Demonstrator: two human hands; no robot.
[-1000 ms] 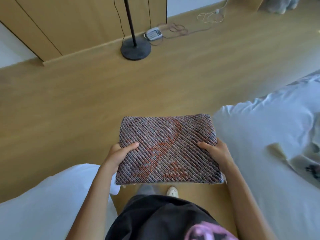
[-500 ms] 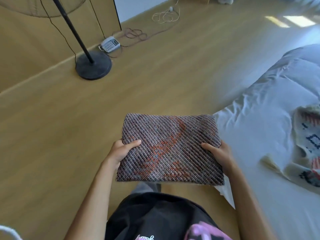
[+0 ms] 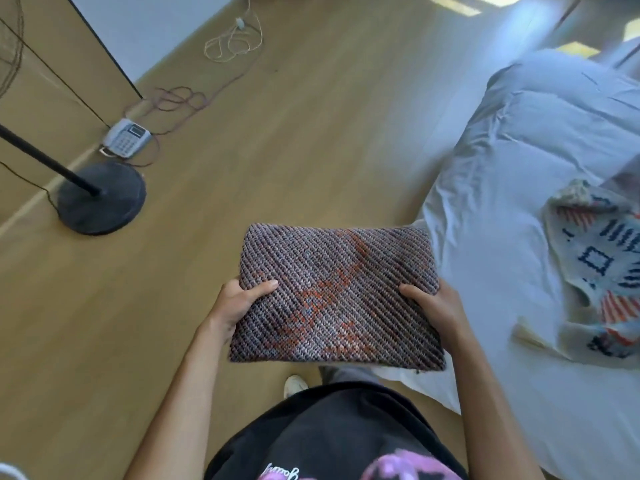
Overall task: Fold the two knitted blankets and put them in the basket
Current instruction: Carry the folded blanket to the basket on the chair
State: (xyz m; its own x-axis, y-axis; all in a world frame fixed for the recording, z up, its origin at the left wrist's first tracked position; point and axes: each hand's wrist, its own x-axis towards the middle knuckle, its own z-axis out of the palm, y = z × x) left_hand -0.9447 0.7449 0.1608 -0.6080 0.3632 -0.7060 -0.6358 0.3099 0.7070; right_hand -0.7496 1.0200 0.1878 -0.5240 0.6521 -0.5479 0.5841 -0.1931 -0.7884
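Folded blanket (image 3: 336, 296) hides fingers of both hands (image 3: 239, 303) (image 3: 436, 306).

Floor: pale wooden boards (image 3: 311, 133) ran across most of the view, smooth and faintly glossy.
Wall: a light, plain wall (image 3: 149, 26) stood at the far upper left, meeting the floor at a slant.
Panel: a wooden panel (image 3: 52, 74) stood beside that wall, on the left.
Stand: a round black base (image 3: 104, 199) sat on the floor by the panel, with a black pole (image 3: 41, 157) rising from it at a tilt.
Telephone: a grey desk telephone (image 3: 126, 137) lay on the floor just behind the base.
Cords: a dark cord (image 3: 180, 100) looped near the telephone; a pale cord (image 3: 230, 46) lay coiled farther back.
Bed: a bed (image 3: 502, 202) with a creased white sheet filled the right side.
Light: bright patches of sun (image 3: 453, 2) fell on the far floor.
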